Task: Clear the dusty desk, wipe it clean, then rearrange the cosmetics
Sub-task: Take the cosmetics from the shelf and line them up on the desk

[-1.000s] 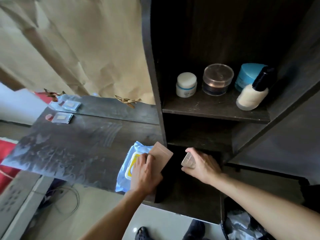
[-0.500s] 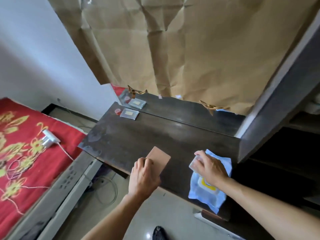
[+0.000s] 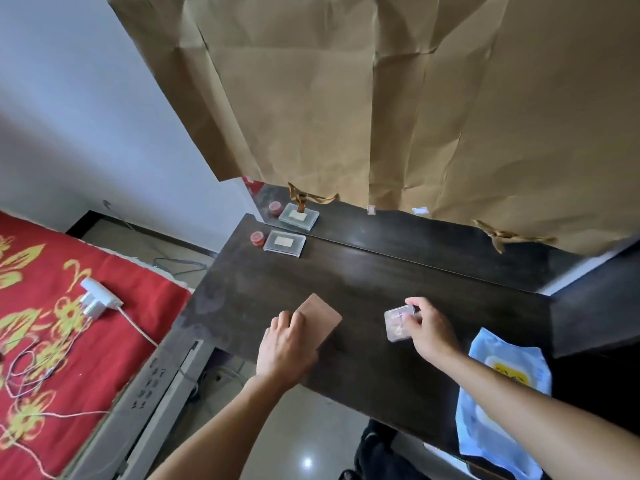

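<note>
The dark wooden desk [image 3: 363, 282] fills the middle of the view. My left hand [image 3: 285, 348] holds a flat pink-brown case [image 3: 320, 318] low over the desk's near edge. My right hand [image 3: 431, 329] grips a small clear plastic box [image 3: 398, 322] just above the desk, right of the case. At the desk's far left corner lie a clear flat compact [image 3: 284, 243] and a small red round pot [image 3: 257, 238]. A blue wet-wipes pack [image 3: 502, 396] rests on the desk's near right part, partly under my right forearm.
A mirror strip behind the desk reflects the compact and pot; crumpled brown paper [image 3: 381, 98] covers the rest. A dark cabinet side [image 3: 595, 306] stands at the right. At the left, a red bedspread [image 3: 52, 323] carries a white charger [image 3: 97, 299] and cables.
The view swung left from the cabinet shelves to the desk. Both hands moved left over the desk; my right hand carried the clear box from above the wipes pack toward the middle.
</note>
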The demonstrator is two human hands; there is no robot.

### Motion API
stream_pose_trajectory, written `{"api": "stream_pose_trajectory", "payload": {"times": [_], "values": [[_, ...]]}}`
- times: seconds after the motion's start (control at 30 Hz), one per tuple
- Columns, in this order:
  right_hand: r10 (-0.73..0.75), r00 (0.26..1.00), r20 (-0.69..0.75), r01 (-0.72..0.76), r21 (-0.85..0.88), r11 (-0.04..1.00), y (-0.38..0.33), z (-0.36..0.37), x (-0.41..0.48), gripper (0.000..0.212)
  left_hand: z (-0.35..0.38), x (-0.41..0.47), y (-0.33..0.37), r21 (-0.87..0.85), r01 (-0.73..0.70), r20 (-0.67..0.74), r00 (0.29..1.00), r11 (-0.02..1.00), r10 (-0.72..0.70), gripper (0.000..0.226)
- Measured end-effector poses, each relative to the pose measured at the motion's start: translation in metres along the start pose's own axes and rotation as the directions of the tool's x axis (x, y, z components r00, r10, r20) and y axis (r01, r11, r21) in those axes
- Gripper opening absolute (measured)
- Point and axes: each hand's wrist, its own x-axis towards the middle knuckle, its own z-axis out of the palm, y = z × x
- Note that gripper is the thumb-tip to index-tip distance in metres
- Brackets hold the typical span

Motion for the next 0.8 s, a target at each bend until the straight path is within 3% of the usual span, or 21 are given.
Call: {"api": "stream_pose_trajectory", "payload": {"times": [0.27, 0.43, 0.63, 0.8], "values": [[0.16, 0.987, -0.017, -0.156, 0.139, 0.978, -0.021, 0.032, 0.074, 0.038, -0.009, 0.108, -0.021, 0.117, -0.255, 0.136, 0.962, 0.96, 0.239, 0.056], [0.244, 0.97, -0.018, -0.232, 0.247, 0.941, -0.031, 0.037, 0.091, 0.03, -0.013, 0.166, -0.017, 0.168, -0.395, 0.227, 0.907, 0.903, 0.354, 0.065], [0.266, 0.961, -0.072, -0.237, 0.276, 0.931, -0.042, 0.046, 0.111, 0.032, -0.005, 0.233, -0.016, 0.159, -0.589, 0.316, 0.791, 0.792, 0.525, 0.07], [0.432, 0.873, -0.226, -0.392, 0.204, 0.897, -0.063, 0.065, 0.122, 0.035, 0.009, 0.27, -0.03, 0.143, -0.746, 0.353, 0.652, 0.65, 0.671, 0.069]]}}
